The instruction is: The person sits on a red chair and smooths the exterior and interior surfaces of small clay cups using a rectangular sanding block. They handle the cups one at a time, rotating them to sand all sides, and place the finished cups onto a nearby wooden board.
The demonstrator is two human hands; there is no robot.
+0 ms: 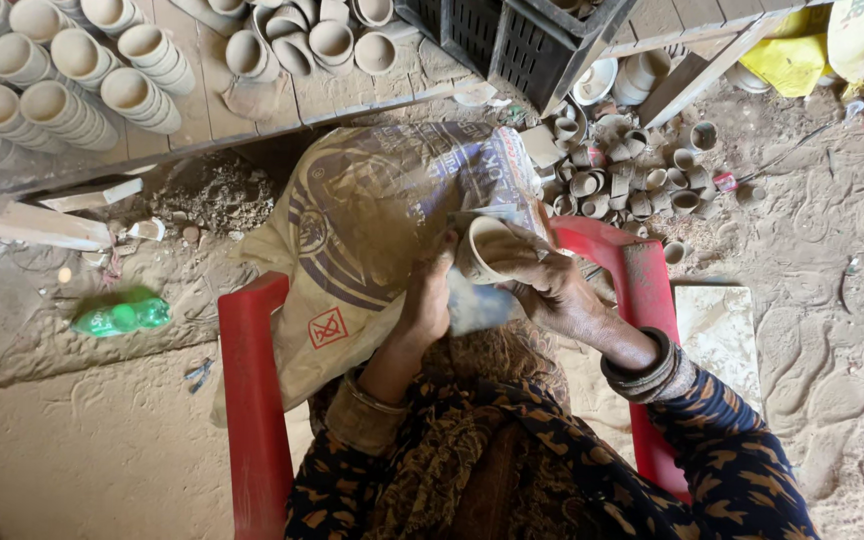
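A small unfired clay cup (487, 250) is held just right of the frame's centre, its open mouth tilted toward the camera. It is gripped by the right hand (552, 290), whose fingers are curled closed around the cup's far side and base — a firm, shut grip. The left hand (430, 295) is pressed against the cup from 9 o'clock, its fingers bent in against the rim; whether they truly clasp the cup or only rub it cannot be told, since that hand is blurred. Bangles are seen on both wrists, and patterned dark sleeves run down to 6 o'clock. Under the hands a worn printed sack (352, 240) is spread over the lap, framed by the red arms of a plastic chair (252, 400). At 11 o'clock, rows of stacked clay cups (62, 90) are laid on their sides on a wooden table (202, 110), with more loose cups at 12 o'clock. A dark plastic crate (522, 40) stands at 1 o'clock, and below it a heap of small broken or rejected cups (632, 170) is scattered on the dusty ground — well apart from the hands. A green plastic bottle (122, 317) lies at 9 o'clock on the ground.
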